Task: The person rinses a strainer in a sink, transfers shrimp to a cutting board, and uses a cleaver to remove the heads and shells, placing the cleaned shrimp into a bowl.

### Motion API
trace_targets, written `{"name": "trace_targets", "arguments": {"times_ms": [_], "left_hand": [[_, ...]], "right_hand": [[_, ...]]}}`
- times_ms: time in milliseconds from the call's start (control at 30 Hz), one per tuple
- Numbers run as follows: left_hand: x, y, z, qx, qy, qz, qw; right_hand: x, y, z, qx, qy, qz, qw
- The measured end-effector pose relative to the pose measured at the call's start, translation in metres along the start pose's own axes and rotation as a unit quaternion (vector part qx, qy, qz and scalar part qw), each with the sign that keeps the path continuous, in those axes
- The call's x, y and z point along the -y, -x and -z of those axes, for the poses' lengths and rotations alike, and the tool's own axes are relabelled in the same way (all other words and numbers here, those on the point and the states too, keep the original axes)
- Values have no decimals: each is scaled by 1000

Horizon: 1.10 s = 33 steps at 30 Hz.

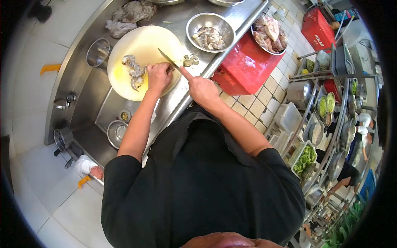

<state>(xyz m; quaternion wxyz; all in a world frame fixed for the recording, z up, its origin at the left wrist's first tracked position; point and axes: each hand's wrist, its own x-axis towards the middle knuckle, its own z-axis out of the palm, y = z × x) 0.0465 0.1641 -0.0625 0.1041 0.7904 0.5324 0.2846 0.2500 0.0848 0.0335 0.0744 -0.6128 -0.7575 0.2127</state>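
My right hand [202, 90] grips a knife [168, 57], index finger stretched along it, with the blade pointing up and left over the round cutting board [118, 89]. Close beside the blade, my left hand [159, 77] is closed with its fingertips pinched together on the board. Whatever it holds is hidden by the fingers. Several grey raw shrimp [135, 73] lie in a curved row on the board, left of my left hand. A small heap of shrimp shells or scraps [190, 60] sits at the board's right edge, beyond the knife.
A perforated metal colander [210, 20] holding shrimp stands on the steel counter. Behind the board are an empty-looking metal cup [98, 53] and a plastic bag [132, 13]. At left is a sink [84, 113]. A red crate [248, 66] carries a bowl of meat [271, 35].
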Motion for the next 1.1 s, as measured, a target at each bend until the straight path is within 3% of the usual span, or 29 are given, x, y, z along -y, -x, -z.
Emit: {"name": "trace_targets", "arguments": {"times_ms": [100,233,367,400,433,500,600,667,700,733,833,933,1000,1100], "left_hand": [[8,5,6,-52,34,29,998],[8,3,25,-83,223,206,949],[-16,-47,14,-121,299,148,935],[-21,-64,2,-136,336,117,925],[-25,-80,-13,-136,376,108,910],[-63,-105,13,-150,226,-21,962],[-59,-108,17,-114,188,-28,975],[-18,-100,26,-47,138,-7,989],[2,-93,38,-2,135,58,989],[25,-82,45,-15,101,102,989],[96,-55,77,-10,-81,125,989],[133,-42,84,63,-133,146,978],[145,-44,90,110,-118,164,973],[152,-63,94,201,-71,311,926]], "right_hand": [[-20,10,10,-28,-61,-49,997],[-63,36,16,-37,-98,-144,984],[-76,54,-2,-80,-166,-125,975],[-84,55,-20,-157,-144,-35,976],[-80,55,-23,-127,-171,-65,975],[-75,56,-28,-92,-207,-105,968],[-76,61,-32,-80,-227,-124,962],[-78,65,-30,-115,-204,-93,968],[-80,67,-30,-148,-179,-56,971],[-82,70,-30,-182,-151,-19,971],[-71,70,-19,-177,-227,-15,958],[-33,64,16,-67,-214,-98,970],[-33,53,10,-40,-169,-68,983],[-31,43,10,10,-126,-85,988]]}}
